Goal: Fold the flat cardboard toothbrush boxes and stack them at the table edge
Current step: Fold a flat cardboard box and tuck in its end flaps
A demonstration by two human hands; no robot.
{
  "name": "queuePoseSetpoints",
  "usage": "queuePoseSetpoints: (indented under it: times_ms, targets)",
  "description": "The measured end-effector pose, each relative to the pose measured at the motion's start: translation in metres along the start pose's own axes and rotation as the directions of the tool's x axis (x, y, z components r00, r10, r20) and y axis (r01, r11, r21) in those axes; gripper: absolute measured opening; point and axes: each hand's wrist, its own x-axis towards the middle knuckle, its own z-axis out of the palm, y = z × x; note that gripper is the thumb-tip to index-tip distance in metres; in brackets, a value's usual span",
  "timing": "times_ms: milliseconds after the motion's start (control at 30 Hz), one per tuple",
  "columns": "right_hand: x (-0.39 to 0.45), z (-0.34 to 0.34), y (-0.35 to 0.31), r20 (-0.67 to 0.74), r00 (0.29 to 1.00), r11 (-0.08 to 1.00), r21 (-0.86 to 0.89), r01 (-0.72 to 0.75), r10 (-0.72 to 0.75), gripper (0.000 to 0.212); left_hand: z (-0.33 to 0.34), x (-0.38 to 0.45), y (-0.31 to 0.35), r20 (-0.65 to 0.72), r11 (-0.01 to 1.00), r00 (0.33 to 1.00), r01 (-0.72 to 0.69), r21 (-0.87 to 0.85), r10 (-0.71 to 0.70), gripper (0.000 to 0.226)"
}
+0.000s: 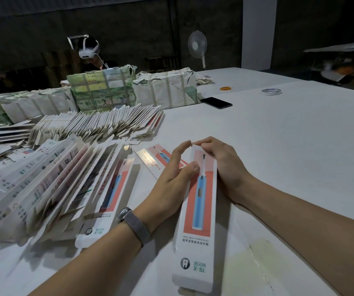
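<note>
One toothbrush box (197, 210) lay lengthwise at lower centre of the frame on the white surface (289, 146), printed face up, its far end between both hands. Left hand (171, 182) pressed along the box's left edge, fingers straight and spread, thumb resting on the face; grip apart, nothing enclosed. Right hand (220, 165) sat at the right edge with fingers curled over the top end, seemingly pinching the end flap, likely to tuck it in while the left steadied the body. Fingertips of the two hands nearly met above the far end. A wristband (134, 225) showed on the left forearm. One more flat box (154, 154) lay just left of the hands, partly under the left one. Left of frame: a fanned pile of boxes (54, 189), too many and too blurred to count; behind it a dense row of flat blanks (99, 124), uncountable. Upper left, at least three wrapped bundles (165, 90). Upper right: one phone (216, 102), one tape roll (271, 91). One other person (90, 54) sat behind the bundles.
</note>
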Motion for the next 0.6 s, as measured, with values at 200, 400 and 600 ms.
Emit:
queuePoseSetpoints:
  times_ms: [200, 400, 600]
  targets:
    - [-0.0031, 0.001, 0.0012, 0.024, 1.0, 1.0, -0.021, 0.018, -0.017, 0.028, -0.0007, 0.0017, -0.0021, -0.009, 1.0, 1.0, -0.013, -0.004, 0.013, 0.037]
    - [-0.0005, 0.0015, 0.0073, 0.038, 0.999, 1.0, 0.025, -0.007, 0.006, 0.019, -0.0026, 0.0034, -0.0052, -0.006, 1.0, 1.0, -0.006, -0.006, 0.006, 0.028]
    - [-0.0007, 0.0017, 0.0084, 0.031, 0.999, 0.998, 0.055, -0.027, 0.026, 0.015, -0.0028, 0.0079, -0.0082, -0.066, 0.997, 0.998, -0.017, -0.08, 0.012, 0.035]
